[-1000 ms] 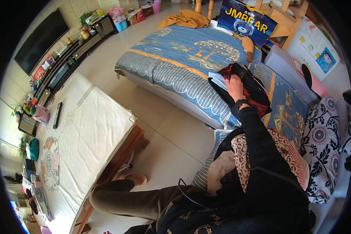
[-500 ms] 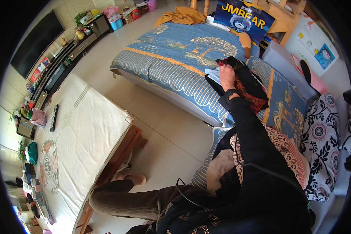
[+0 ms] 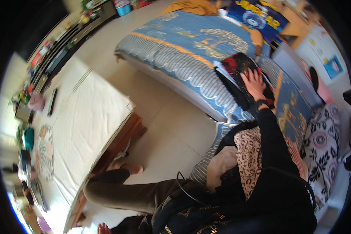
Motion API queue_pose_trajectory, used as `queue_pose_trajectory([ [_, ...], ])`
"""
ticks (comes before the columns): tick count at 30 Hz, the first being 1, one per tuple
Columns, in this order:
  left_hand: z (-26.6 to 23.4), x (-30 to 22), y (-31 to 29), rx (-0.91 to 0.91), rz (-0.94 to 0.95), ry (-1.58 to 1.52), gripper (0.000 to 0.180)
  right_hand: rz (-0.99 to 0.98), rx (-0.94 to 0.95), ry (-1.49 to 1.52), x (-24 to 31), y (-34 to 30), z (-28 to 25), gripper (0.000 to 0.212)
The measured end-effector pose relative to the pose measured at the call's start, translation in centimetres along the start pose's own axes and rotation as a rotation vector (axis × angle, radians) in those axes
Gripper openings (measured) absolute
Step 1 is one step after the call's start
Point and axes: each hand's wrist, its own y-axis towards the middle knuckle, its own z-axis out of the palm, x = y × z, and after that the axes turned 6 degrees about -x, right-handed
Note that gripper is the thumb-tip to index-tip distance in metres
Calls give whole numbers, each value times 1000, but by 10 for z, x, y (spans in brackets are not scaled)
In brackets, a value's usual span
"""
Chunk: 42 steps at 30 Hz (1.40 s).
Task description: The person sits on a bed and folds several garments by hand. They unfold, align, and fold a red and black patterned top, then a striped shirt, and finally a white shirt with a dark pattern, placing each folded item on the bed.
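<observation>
My right hand (image 3: 254, 82) reaches out in a black sleeve and lies flat, fingers apart, on a black and red garment (image 3: 238, 68). The garment is spread on the near right part of a bed with a blue patterned cover (image 3: 183, 43). A bit of white paper or cloth shows at the garment's left edge. My left hand is out of sight. A leopard-print cloth (image 3: 253, 156) and dark clothing lie across my lap below the arm.
A low table under a white cloth (image 3: 85, 128) stands at the left, with a black remote (image 3: 52, 102) on it and small items along its far side. Tiled floor (image 3: 163, 117) separates table and bed. A black-and-white patterned cushion (image 3: 323, 144) lies at right, an orange cloth (image 3: 191, 7) at the bed's far end.
My right hand has shifted a little to the right on the garment and now rests flat on it; the garment lies more spread out, with its red part showing.
</observation>
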Motion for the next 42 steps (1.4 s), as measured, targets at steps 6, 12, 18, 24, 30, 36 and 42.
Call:
queue_pose_trajectory([
  [6,36,-22,-54,-139,342,47,30,-565,-86,160,29,-46,-78,61],
  [12,-10,4,-81,-703,704,151,18,-772,-259,395,105,-134,-168,54],
  [18,-136,128,-148,-1156,300,1010,54,-945,-293,607,198,-180,-165,46],
  [24,-162,191,-169,-1145,336,1197,74,-1290,59,1099,312,-261,-181,36],
  [30,-188,170,-159,-1120,293,1148,75,-1934,368,1174,413,-443,-230,27],
  [36,-258,165,-142,-1239,161,1131,71,-2613,361,925,448,-593,-304,29],
  [42,-365,147,-162,-1542,-43,1703,72,-2626,627,1049,475,-633,-300,19],
])
